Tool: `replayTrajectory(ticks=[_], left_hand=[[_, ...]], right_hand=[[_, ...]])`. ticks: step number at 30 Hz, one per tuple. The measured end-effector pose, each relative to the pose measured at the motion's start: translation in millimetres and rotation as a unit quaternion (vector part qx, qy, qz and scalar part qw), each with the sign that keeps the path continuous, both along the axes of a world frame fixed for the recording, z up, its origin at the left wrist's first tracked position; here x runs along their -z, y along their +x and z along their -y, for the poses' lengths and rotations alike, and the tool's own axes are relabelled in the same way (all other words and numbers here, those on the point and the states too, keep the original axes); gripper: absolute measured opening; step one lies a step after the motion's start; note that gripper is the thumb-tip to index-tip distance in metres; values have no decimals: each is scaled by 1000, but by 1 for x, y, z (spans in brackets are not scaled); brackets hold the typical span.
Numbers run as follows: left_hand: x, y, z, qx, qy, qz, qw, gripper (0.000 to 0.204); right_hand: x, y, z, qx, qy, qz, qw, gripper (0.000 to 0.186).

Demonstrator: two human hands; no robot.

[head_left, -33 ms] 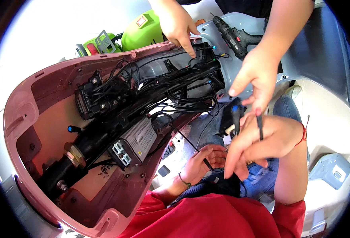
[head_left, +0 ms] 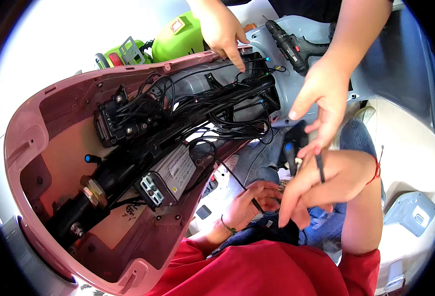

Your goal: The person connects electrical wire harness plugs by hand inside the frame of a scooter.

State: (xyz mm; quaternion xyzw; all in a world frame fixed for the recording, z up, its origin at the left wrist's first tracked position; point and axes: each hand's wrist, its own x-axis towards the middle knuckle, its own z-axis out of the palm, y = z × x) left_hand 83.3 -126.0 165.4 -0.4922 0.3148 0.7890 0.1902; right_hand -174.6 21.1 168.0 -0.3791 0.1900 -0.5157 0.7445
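Observation:
My left hand (head_left: 251, 201) is curled palm up below the pink shell, its thumb and fingers round a black cable (head_left: 234, 178) leading from the shell. To its right, my right hand (head_left: 333, 175) is bent over with fingers pointing down, and a black cable strand (head_left: 320, 167) passes between them. Beside those fingers hangs a black connector with a blue end (head_left: 289, 150); its lower part is hidden. A co-worker's hand (head_left: 326, 96) reaches down to my right hand, fingertips at the strand. The co-worker's other hand (head_left: 225, 39) points into the shell at the wires.
The pink shell (head_left: 27, 140) holds a black tube (head_left: 116, 170), a silver finned box (head_left: 170, 172), a black wired block (head_left: 123, 118) and bundled cables. A black cordless drill (head_left: 294, 49) lies on the grey panel (head_left: 370, 64). A grey plastic part (head_left: 412, 212) sits at the right.
The blue-ended connector has swung slightly down and left. My right hand has dipped a little, and the co-worker's hand beside it has shifted slightly down and right.

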Motion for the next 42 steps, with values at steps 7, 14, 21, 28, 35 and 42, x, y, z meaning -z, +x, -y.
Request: replayTrajectory(ticks=[7, 14, 21, 28, 35, 42], left_hand=[[-14, 23, 14, -45, -77, -29, 996, 30], [-31, 20, 9, 125, -283, -8, 951, 28], [-39, -19, 6, 437, -648, -267, 564, 36], [-18, -89, -2, 485, -316, -336, 743, 32], [31, -56, -6, 422, -161, -276, 849, 29], [36, -64, -9, 399, -405, -276, 775, 21]], right_hand=[[9, 51, -4, -45, -89, -62, 993, 33], [20, 73, -4, -73, 72, -66, 993, 37], [16, 60, -7, -7, 92, -115, 989, 33], [15, 52, -17, 82, 43, -79, 993, 26], [25, 49, -17, 182, 59, -42, 981, 20], [39, 45, 0, 494, 26, -252, 832, 16]])
